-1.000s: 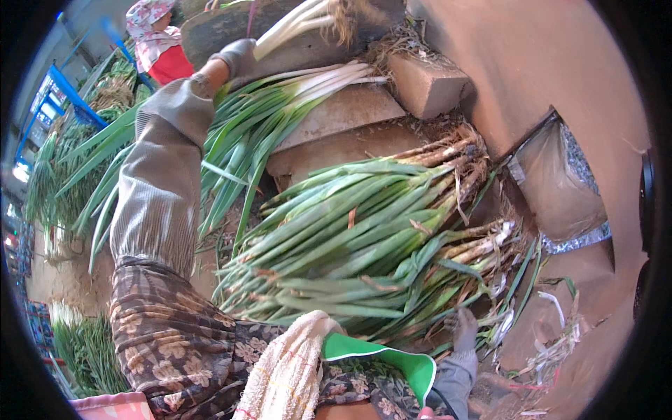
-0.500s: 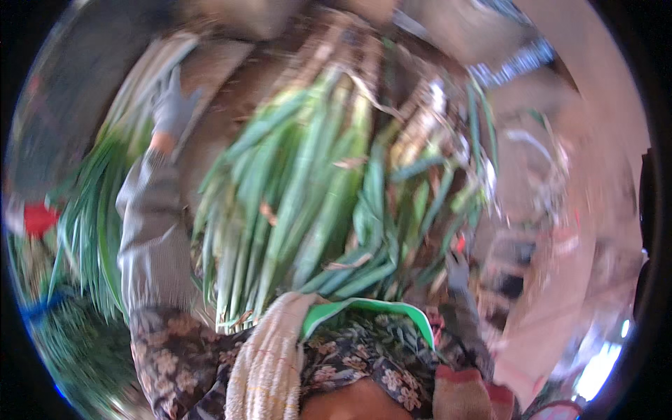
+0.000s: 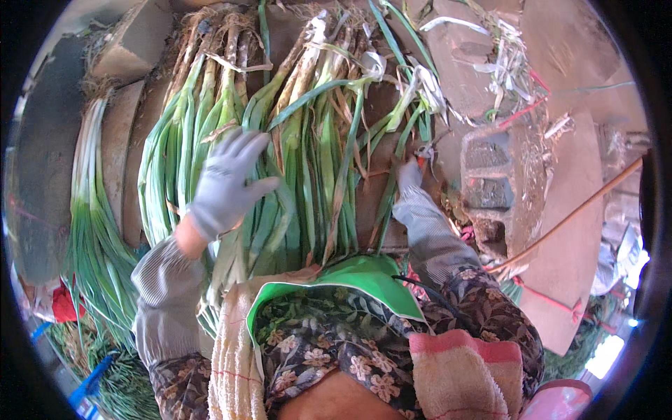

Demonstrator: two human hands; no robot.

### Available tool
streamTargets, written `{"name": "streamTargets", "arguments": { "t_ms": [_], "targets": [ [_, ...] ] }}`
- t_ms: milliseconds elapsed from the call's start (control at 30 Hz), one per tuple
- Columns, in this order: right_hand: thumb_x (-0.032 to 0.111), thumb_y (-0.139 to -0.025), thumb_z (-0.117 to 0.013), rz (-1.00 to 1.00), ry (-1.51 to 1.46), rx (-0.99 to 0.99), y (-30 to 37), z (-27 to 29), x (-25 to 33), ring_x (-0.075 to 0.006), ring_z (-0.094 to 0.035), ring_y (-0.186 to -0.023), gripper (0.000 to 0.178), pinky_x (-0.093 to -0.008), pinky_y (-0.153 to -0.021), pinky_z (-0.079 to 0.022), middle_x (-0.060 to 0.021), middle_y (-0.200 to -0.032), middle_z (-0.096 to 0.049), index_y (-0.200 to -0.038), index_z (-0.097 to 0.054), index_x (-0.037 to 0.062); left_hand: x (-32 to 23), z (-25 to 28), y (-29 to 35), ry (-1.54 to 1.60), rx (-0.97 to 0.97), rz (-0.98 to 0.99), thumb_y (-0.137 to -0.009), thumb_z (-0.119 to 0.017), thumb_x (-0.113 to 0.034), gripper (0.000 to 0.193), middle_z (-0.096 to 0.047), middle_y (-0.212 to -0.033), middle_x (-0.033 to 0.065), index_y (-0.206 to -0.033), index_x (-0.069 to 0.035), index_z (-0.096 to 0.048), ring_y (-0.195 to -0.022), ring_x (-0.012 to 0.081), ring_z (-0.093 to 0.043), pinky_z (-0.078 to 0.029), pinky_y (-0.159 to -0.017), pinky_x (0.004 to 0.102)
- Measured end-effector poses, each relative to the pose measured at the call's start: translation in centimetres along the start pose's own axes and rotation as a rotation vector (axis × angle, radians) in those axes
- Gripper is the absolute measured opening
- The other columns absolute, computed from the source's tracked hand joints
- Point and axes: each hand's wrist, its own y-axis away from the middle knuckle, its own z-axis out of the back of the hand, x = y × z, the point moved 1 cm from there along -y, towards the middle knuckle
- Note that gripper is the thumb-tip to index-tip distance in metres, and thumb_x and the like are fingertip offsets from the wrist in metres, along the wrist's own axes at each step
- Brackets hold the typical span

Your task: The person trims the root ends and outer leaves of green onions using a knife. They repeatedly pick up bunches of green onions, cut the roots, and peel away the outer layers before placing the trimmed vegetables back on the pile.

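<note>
My left hand (image 3: 231,178), in a grey-white glove, is held over the green leaves of a pile of leeks (image 3: 185,129). Its fingers are stretched out and its thumb stands apart. More leeks (image 3: 308,140), with brown outer leaves and dirty roots, lie just to the right. My right hand (image 3: 409,175), also gloved, is closed beside the loose leaves at the pile's right edge. A small orange-red thing (image 3: 421,161) shows at its fingertips, too small to make out. Off to the left lies a bundle of cleaner leeks (image 3: 89,182) with white stalks.
A wooden board (image 3: 130,140) stands between the clean bundle and the pile. Pale peelings (image 3: 505,63) lie on a brick-like block at the far right. A thin stick (image 3: 574,213) slants across the right side. A stone block (image 3: 136,42) sits at the far left.
My left hand has left the clean bundle at the left and come right, over the pile. My right hand has moved up and left toward the leaves. The view has shifted.
</note>
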Motion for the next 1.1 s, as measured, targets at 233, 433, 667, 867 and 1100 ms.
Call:
{"name": "streamTargets", "arguments": {
  "t_ms": [233,433,667,867,1100],
  "targets": [
    [0.022,-0.088,-0.064,0.318,-0.888,0.304,-13.4,6.0,18.7,-0.0256,-0.039,-0.128,0.081,-0.0365,-0.102,-0.036,-0.0202,-0.138,-0.040,-0.151,-0.014,0.0102,-0.6,-8.9,-13.4,-0.224,0.142,0.310,-0.082,-0.063,-0.054,0.091,-0.034,-0.147,0.0208,-0.146,-0.003,-0.025,-0.138,0.0359,-0.030,-0.028,-0.111,0.0474],
    [0.024,-0.083,-0.068,0.601,-0.328,0.047,-7.0,7.6,4.5,-0.0337,-0.050,-0.119,0.075,-0.0412,-0.100,-0.041,-0.0216,-0.133,-0.048,-0.143,-0.030,-0.0003,-5.1,-15.7,-14.9,-0.615,0.306,0.595,-0.082,-0.053,-0.067,0.077,-0.040,-0.136,0.0173,-0.128,-0.005,-0.055,-0.126,0.0378,-0.040,-0.042,-0.095,0.0499],
    [0.038,-0.082,-0.061,0.582,0.372,-0.356,2.1,4.2,-8.1,-0.0397,-0.043,-0.124,0.070,-0.0495,-0.100,-0.037,-0.0193,-0.137,-0.043,-0.141,-0.038,0.0078,-18.5,-23.3,-13.6,0.181,0.595,0.338,-0.087,-0.054,-0.046,0.051,-0.065,-0.103,0.0245,-0.109,-0.001,-0.065,-0.093,0.0337,-0.065,-0.052,-0.078,0.0424],
    [0.026,-0.076,-0.070,0.215,0.250,0.036,-2.0,7.8,-6.0,-0.0377,-0.056,-0.109,0.067,-0.0450,-0.090,-0.045,-0.0163,-0.120,-0.059,-0.135,-0.044,0.0076,-18.9,-21.9,-14.8,0.295,0.098,0.393,-0.086,-0.060,-0.038,0.033,-0.067,-0.096,0.0166,-0.101,-0.009,-0.066,-0.088,0.0316,-0.065,-0.052,-0.079,0.0399],
    [0.002,-0.068,-0.067,0.079,-1.108,0.591,7.1,12.7,-3.0,-0.0192,-0.061,-0.083,0.061,-0.0314,-0.076,-0.050,-0.0072,-0.096,-0.062,-0.126,-0.050,-0.0003,-14.2,-20.9,-8.9,0.567,-0.010,0.479,-0.090,-0.059,-0.049,0.059,-0.065,-0.108,0.0221,-0.115,0.005,-0.060,-0.101,0.0299,-0.063,-0.049,-0.087,0.0375]
  ]
}}
